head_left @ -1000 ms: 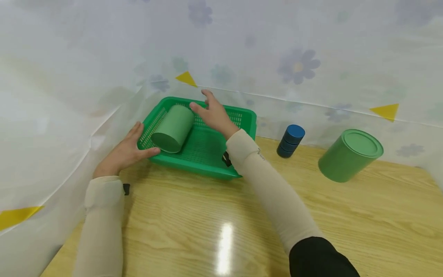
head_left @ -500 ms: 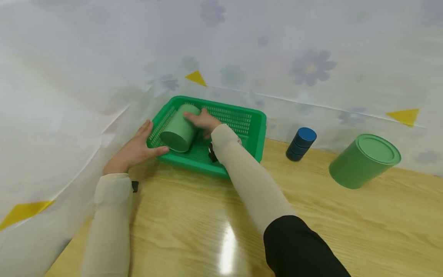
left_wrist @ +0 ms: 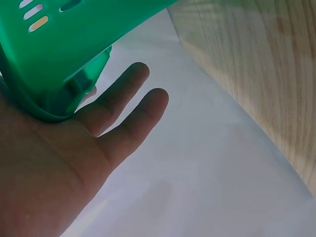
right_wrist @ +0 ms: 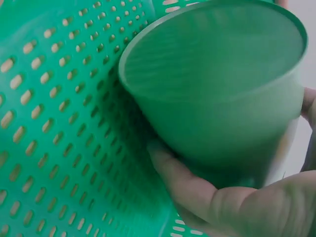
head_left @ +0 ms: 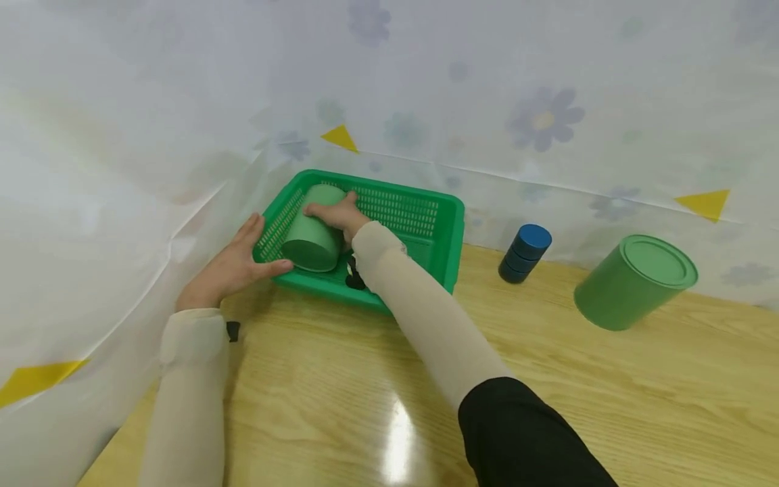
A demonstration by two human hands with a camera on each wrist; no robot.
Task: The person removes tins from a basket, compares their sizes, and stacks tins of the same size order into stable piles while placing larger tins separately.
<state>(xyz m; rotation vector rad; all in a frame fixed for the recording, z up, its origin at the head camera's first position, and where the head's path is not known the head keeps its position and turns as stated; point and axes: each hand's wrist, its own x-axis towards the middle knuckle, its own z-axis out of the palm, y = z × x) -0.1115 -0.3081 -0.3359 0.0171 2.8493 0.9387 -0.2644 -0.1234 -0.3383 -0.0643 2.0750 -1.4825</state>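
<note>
A light-green can (head_left: 313, 233) lies tilted on its side in the left part of the green plastic basket (head_left: 453, 237). My right hand (head_left: 341, 216) grips the can from its right side, thumb on top. In the right wrist view, fingers (right_wrist: 190, 190) curl round the can wall (right_wrist: 222, 128), and its round end faces the camera. My left hand (head_left: 228, 270) rests at the basket's left corner, thumb along the front rim and fingers outside. In the left wrist view, two straight fingers (left_wrist: 128, 123) extend past the basket corner (left_wrist: 54, 111), which sits against the palm.
To the right of the basket stands a dark blue cylinder of stacked sections (head_left: 525, 253). Farther right is a larger green lidded can (head_left: 635, 283). A patterned white sheet (head_left: 426, 81) hangs behind and to the left of the wooden table (head_left: 316, 399).
My right hand has come down and left from above the basket and now grips the can. The left hand has stayed at the basket's corner. The head view has shifted slightly.
</note>
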